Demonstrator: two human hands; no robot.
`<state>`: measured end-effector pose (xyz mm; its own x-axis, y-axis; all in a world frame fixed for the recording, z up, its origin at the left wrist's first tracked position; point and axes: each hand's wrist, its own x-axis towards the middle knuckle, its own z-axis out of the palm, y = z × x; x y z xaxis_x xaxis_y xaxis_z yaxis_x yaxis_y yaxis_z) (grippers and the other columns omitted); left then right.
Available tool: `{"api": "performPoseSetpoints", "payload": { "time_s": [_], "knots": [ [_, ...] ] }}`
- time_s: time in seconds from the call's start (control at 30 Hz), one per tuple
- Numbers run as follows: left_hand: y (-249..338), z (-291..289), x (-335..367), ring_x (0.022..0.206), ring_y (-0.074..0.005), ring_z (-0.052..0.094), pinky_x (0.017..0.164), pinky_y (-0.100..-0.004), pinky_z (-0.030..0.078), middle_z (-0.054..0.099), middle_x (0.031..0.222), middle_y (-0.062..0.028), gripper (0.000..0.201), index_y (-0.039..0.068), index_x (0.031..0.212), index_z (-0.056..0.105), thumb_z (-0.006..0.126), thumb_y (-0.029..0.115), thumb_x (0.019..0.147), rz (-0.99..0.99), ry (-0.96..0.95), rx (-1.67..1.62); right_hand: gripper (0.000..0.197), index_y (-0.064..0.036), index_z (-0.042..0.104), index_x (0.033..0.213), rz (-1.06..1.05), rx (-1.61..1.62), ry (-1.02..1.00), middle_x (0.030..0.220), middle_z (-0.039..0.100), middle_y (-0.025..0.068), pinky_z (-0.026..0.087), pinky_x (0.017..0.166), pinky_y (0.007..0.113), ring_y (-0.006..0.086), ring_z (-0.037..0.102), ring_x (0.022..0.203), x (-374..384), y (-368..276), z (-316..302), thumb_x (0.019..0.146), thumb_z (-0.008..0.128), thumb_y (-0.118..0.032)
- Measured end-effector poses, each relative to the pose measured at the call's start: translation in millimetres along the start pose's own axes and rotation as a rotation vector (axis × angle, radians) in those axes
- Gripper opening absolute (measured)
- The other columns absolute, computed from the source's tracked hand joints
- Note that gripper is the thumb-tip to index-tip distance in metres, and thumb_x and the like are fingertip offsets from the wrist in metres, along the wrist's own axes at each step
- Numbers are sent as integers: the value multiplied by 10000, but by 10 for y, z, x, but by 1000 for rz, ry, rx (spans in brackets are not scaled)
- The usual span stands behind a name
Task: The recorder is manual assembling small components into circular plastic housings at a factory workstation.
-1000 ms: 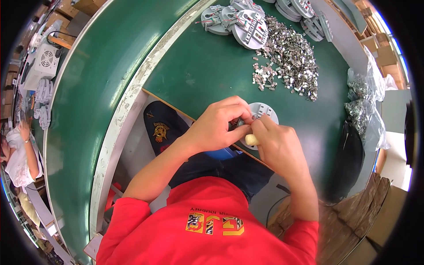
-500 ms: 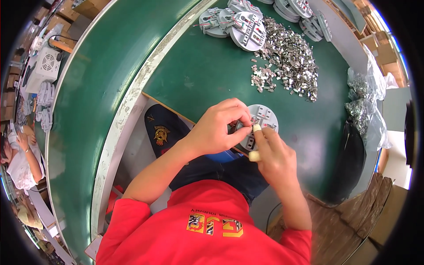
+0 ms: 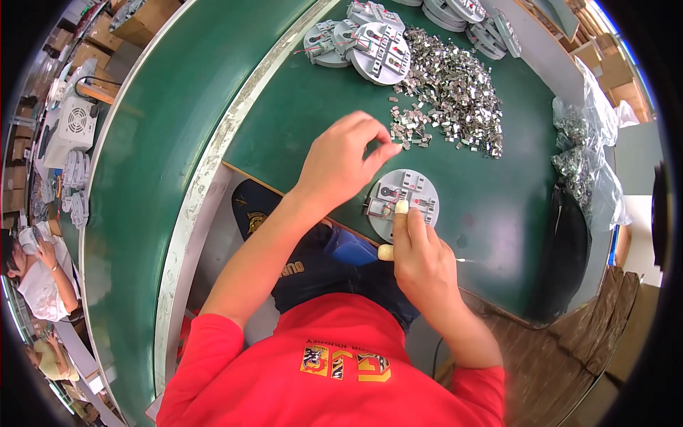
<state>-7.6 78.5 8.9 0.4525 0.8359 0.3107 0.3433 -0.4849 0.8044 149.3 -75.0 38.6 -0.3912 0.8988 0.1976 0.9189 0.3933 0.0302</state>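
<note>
A round grey plastic base lies on the green table before me, fitted with metal contacts, wires and small red parts. My right hand has its fingertips pressed onto the middle of the base. Cream covers sit on the index finger and, it seems, the thumb. A thin pale streak shows beside this hand; whether it is a tool is unclear. Beyond the base, my left hand is at the near edge of a heap of small metal clips. Its thumb and index tips come together there; anything between them is too small to make out.
Stacked grey bases with wires stand left of the heap, more behind it. Clear plastic bags of metal parts and a black sheet-like item line the right side. A long green surface runs left; people sit beyond it.
My left hand has left the base and moved up to the heap of clips. My right hand stays on the base, and the base now shows more fully.
</note>
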Motion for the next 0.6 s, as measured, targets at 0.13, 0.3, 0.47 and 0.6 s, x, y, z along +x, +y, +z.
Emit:
{"api": "performPoseSetpoints", "payload": {
  "time_s": [0.13,0.3,0.47,0.6],
  "knots": [
    [-144,142,135,750,-247,661,656,-354,545,677,934,-48,96,63,888,699,779,116,896,155,158,298,421,122,629,1210,35,53,43,1116,594,197,584,637,301,194,656,757,-1,6,6,826,654,-48],
    [-169,105,129,768,-264,678,645,-371,556,674,926,-35,93,73,884,692,777,109,894,252,159,362,397,77,667,1184,129,291,39,1096,633,172,595,674,327,242,690,797,15,59,-117,811,703,-53],
    [-133,-75,-4,770,-248,685,631,-371,556,678,932,-34,107,76,906,684,784,106,884,379,166,347,200,42,708,1023,219,588,294,910,682,139,543,562,295,212,677,658,153,468,-101,875,725,-91],
    [50,-254,-99,765,-216,680,610,-348,535,687,977,-30,151,83,974,699,783,93,850,659,139,327,167,21,709,973,821,1287,-202,770,668,64,497,471,280,116,627,563,480,600,-418,938,716,-142]
  ]
}}
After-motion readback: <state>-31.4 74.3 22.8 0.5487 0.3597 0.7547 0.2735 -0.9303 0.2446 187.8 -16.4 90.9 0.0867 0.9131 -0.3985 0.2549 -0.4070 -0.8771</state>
